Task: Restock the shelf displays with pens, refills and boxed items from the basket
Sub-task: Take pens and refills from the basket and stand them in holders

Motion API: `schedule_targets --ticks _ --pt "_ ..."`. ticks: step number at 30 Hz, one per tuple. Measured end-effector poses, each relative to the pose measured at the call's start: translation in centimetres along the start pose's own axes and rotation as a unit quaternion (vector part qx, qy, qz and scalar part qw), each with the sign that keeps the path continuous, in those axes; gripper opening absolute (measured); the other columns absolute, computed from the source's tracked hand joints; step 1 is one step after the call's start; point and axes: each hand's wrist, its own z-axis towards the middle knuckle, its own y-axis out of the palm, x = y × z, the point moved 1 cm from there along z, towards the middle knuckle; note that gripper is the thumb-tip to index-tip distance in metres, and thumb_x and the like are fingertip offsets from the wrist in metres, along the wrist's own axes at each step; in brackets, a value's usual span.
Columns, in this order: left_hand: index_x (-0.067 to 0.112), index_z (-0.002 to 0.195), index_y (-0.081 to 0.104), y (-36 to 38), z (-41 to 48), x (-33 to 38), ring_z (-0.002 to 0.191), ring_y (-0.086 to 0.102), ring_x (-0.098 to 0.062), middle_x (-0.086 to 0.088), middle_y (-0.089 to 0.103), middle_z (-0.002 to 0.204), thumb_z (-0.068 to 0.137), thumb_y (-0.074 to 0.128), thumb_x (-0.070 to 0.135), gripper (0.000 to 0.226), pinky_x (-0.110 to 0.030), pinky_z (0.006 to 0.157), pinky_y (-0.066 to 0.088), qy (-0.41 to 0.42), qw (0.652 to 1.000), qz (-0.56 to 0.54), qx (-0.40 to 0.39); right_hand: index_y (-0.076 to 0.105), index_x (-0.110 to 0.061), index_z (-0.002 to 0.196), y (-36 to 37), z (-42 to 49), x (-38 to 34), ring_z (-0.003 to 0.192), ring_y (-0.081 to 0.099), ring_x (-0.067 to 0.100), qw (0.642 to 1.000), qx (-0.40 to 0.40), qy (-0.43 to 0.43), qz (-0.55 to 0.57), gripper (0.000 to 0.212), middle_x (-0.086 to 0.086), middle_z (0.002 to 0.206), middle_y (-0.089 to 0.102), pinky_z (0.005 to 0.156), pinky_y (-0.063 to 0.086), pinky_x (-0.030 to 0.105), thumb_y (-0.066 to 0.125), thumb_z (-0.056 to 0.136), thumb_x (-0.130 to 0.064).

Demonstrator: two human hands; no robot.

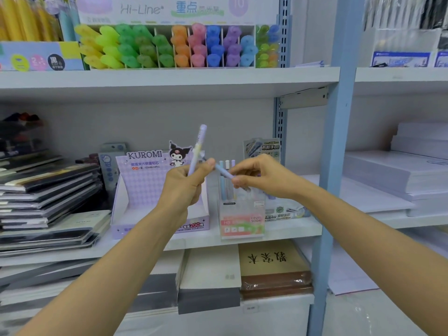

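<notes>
Two pens were held: your left hand (185, 184) gripped the upright pen (197, 146), your right hand (259, 177) pinched the slanted pen (224, 172), in open space above the shelf edge (291, 230).

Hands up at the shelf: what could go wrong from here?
The left hand holds the upright lilac pen low on its barrel while the right hand pinches a second pen; either could slip. The Fruit Soda pen stand sits right behind the hands; a careless move might knock it over.
</notes>
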Motion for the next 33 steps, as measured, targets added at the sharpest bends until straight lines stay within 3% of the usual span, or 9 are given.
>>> schedule_targets --ticks 5,8,12,14,16,19,25,29,33 --pt "0.010 0.098 0.073 0.7 0.0 -0.3 0.036 0.018 -0.007 0.012 0.026 0.041 0.085 0.071 0.022 0.018 -0.016 0.033 0.019 -0.002 0.999 -0.035 -0.004 0.068 0.000 0.109 0.2 -0.1 -0.2 0.083 0.071 0.012 0.992 0.026 -0.010 0.123 0.018 0.007 0.087 0.074 0.078 0.053 0.019 0.061 0.093 -0.006" --pt "0.010 0.095 0.073 1.7 -0.2 -0.3 0.035 0.020 -0.006 0.011 0.039 0.040 0.088 0.068 0.019 0.013 -0.016 0.033 0.021 0.024 0.999 -0.024 -0.022 0.067 0.001 0.111 0.7 0.0 -0.3 0.095 0.071 0.028 0.989 -0.006 -0.013 0.144 0.020 0.017 0.097 0.073 0.080 0.053 0.019 0.061 0.093 -0.006" --pt "0.006 0.096 0.072 2.5 -0.1 0.1 0.031 0.033 -0.001 0.014 0.048 0.038 0.089 0.068 0.016 0.013 -0.009 0.036 0.031 0.075 0.997 0.010 0.002 0.067 -0.008 0.117 0.5 0.3 -0.4 0.097 0.070 0.015 0.991 0.021 -0.015 0.130 0.027 0.003 0.100 0.075 0.081 0.051 0.016 0.062 0.093 -0.017" --pt "0.004 0.092 0.072 2.8 0.0 0.2 0.034 0.045 0.004 0.017 0.051 0.039 0.087 0.069 0.013 0.010 -0.006 0.058 0.049 0.091 0.996 0.019 -0.002 0.061 -0.012 0.126 0.2 0.6 -0.4 0.090 0.070 0.008 0.984 0.095 -0.019 0.150 0.034 -0.006 0.094 0.075 0.076 0.053 0.018 0.060 0.094 -0.025" --pt "0.004 0.087 0.072 3.1 0.1 0.1 0.040 0.051 0.006 0.017 0.058 0.046 0.084 0.072 0.012 0.008 -0.006 0.076 0.044 0.094 0.995 0.035 -0.017 0.054 -0.013 0.131 -0.2 1.0 -0.5 0.084 0.069 0.008 0.969 0.151 -0.031 0.193 0.039 -0.003 0.089 0.074 0.068 0.052 0.019 0.059 0.095 -0.025" --pt "0.010 0.079 0.072 3.6 0.0 -0.1 0.048 0.055 0.008 0.017 0.061 0.050 0.083 0.073 0.013 0.006 -0.001 0.050 0.041 0.102 0.991 0.078 -0.040 0.057 -0.011 0.125 -0.5 1.7 -0.8 0.082 0.068 0.011 0.969 0.150 -0.071 0.183 0.030 0.001 0.086 0.074 0.068 0.050 0.020 0.060 0.095 -0.017" --pt "0.015 0.090 0.054 2.9 0.8 -0.4 0.042 0.025 -0.006 0.009 0.034 0.057 0.098 0.041 0.030 0.022 -0.017 0.038 0.023 -0.010 0.998 0.055 -0.025 0.062 -0.017 0.101 -2.1 2.0 1.4 0.079 0.071 0.010 0.950 0.276 -0.039 0.137 0.012 -0.001 0.083 0.075 0.068 0.053 0.019 0.064 0.091 -0.011" --pt "0.016 0.087 0.056 2.3 0.5 -1.1 0.047 0.040 -0.009 0.003 0.056 0.065 0.102 0.037 0.021 0.025 -0.019 0.041 0.030 0.009 0.995 0.076 -0.061 0.066 -0.017 0.095 -1.1 2.3 3.7 0.083 0.070 0.015 0.964 0.262 0.039 0.015 0.011 0.002 0.090 0.071 0.081 0.059 0.039 0.068 0.088 -0.009" --pt "0.013 0.096 0.057 2.1 0.2 -1.6 0.052 0.061 -0.013 -0.003 0.075 0.086 0.105 0.038 0.027 0.025 -0.020 0.043 0.044 0.016 0.992 0.084 -0.088 0.065 -0.018 0.095 0.5 2.4 4.3 0.083 0.069 0.017 0.970 0.233 0.051 -0.037 0.011 0.002 0.089 0.071 0.083 0.057 0.041 0.069 0.087 -0.011"
